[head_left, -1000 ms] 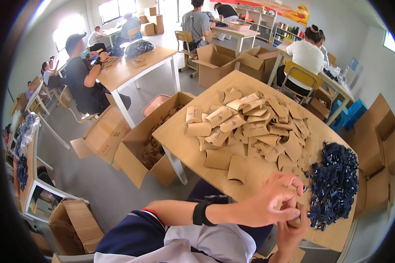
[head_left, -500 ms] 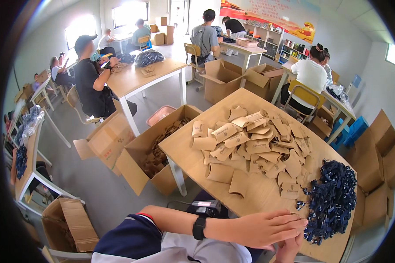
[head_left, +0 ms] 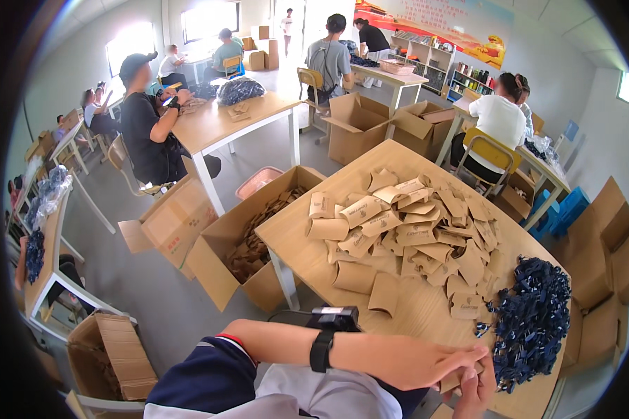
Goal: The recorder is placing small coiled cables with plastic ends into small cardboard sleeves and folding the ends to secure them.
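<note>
My left hand (head_left: pixel 426 364), with a black watch on the wrist, reaches across the near edge of the table (head_left: pixel 314 244). It meets my right hand (head_left: pixel 481 391), and a small brown cardboard pillow box (head_left: pixel 456 379) is pinched between them. Fingers cover much of that box, so whether its end flaps are closed cannot be seen. Just beyond my hands a wide heap of similar brown pillow boxes (head_left: pixel 412 234) covers the tabletop. To the right of my hands lies a pile of dark blue corded items with small white bits (head_left: pixel 531 321).
An open carton (head_left: pixel 248 244) full of brown pillow boxes stands left of the table. More open cartons (head_left: pixel 356 126) stand behind it and tall ones (head_left: pixel 594 272) at the right. A black device (head_left: pixel 334 319) sits by the near edge. Several people work at other tables.
My left hand's flat fingers have bent inward, and my right hand has come up beside it. The brown pillow box now shows between them. The heap stays as it was.
</note>
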Demonstrator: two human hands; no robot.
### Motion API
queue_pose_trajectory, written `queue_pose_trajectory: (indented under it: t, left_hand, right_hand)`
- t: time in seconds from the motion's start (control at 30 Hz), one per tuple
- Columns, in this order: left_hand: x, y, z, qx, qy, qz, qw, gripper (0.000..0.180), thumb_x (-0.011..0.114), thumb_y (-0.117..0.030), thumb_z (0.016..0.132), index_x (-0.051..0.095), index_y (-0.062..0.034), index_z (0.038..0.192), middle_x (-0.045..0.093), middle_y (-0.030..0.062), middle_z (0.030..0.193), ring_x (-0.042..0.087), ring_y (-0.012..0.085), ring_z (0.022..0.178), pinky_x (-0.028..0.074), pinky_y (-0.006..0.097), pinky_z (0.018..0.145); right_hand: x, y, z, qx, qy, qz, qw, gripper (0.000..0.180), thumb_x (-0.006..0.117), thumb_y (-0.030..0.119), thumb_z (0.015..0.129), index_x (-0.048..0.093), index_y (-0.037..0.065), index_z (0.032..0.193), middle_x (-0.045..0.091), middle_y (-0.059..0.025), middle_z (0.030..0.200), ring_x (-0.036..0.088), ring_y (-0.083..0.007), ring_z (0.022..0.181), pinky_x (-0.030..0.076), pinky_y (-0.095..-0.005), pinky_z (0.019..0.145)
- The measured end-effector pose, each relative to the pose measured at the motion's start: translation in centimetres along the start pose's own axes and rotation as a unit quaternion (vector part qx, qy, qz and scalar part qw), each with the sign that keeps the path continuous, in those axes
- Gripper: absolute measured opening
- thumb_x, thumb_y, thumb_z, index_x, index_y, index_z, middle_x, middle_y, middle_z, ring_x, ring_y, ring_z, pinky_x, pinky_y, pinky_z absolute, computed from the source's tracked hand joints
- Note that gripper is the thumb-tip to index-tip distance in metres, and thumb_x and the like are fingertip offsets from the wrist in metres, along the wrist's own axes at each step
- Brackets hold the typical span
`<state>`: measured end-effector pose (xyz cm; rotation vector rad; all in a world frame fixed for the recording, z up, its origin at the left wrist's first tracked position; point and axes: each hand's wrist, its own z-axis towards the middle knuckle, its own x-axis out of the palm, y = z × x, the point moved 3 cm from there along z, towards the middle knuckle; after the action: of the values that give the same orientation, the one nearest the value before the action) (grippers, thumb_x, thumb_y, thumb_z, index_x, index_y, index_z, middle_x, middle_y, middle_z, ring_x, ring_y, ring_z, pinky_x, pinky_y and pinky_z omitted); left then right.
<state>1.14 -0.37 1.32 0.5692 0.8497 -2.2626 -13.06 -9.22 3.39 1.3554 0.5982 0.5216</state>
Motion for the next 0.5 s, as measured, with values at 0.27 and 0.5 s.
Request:
queue_pose_trajectory:
  t: [0.27,0.5]
  left_hand:
    - [-1.1,2.0,0.9,-0.002,-0.058,-0.067,0.996,0.050,0.063,-0.016,0.091,0.044,-0.0065,0.137,0.046,0.0112,0.140,0.060,0.0339,0.100,0.050,0.039,0.072]
    - [-2.4,1.1,2.9,-0.242,0.019,-0.150,0.958,0.019,0.062,-0.019,0.093,0.061,-0.0064,0.106,0.069,0.0100,0.093,0.064,0.0237,0.068,0.047,0.033,0.055]
  right_hand:
    - [-0.4,-1.9,0.0,-0.073,-0.031,-0.033,0.996,0.005,0.063,-0.001,0.089,0.063,0.000,0.094,0.065,-0.0063,0.073,0.055,-0.0094,0.055,0.041,-0.0229,0.049]
    - [0.4,1.8,0.5,-0.495,-0.028,-0.400,0.770,0.005,0.068,0.001,0.085,0.069,0.000,0.090,0.067,-0.0158,0.077,0.063,-0.0282,0.062,0.051,-0.0322,0.057]
